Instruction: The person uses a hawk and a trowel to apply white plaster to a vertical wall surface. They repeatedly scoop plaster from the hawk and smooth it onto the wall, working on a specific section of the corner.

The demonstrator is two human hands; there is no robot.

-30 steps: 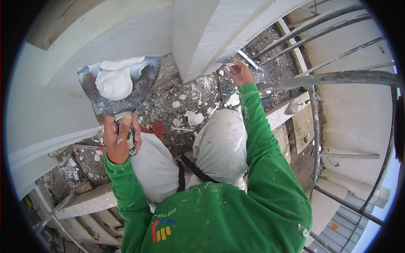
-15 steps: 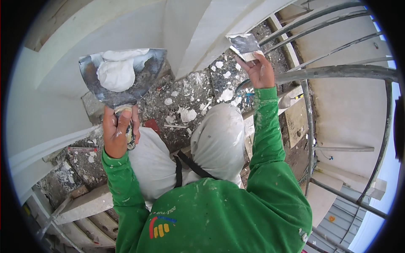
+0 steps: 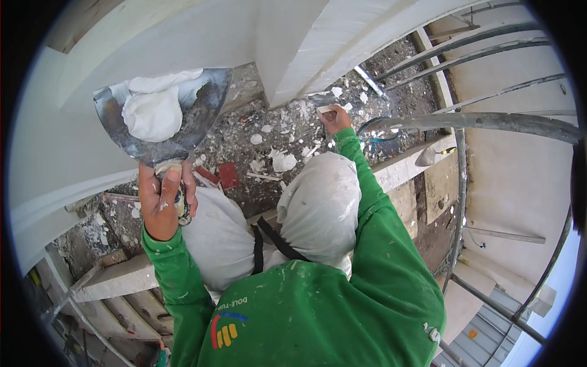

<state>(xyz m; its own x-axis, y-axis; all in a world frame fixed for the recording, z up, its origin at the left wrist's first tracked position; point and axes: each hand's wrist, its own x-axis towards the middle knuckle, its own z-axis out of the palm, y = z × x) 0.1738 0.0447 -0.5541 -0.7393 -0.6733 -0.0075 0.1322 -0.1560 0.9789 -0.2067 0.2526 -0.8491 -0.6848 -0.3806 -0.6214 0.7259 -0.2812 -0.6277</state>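
Observation:
My left hand [image 3: 162, 202] grips the handle of a wide steel putty knife [image 3: 202, 107], its blade held flat beside the white wall with a mound of white filler [image 3: 151, 116] on it. My right hand [image 3: 335, 122] is closed on a smaller putty knife [image 3: 324, 110], low near the foot of the white wall column [image 3: 293, 52]; its blade is seen edge-on and partly hard to make out against the rubble. Both my forearms, in green sleeves, reach up from below.
A gritty ledge strewn with white flakes [image 3: 283, 160] and red pieces [image 3: 228, 175] lies beneath. Metal scaffold tubes [image 3: 513, 124] cross on the right. A trowel with a yellow-black handle [image 3: 428, 156] rests on a board at right. A plain wall curves along the left.
My right hand rose with its blade tilted up, then dropped lower and left toward the column's foot. The loaded knife in my left hand has shifted slightly left.

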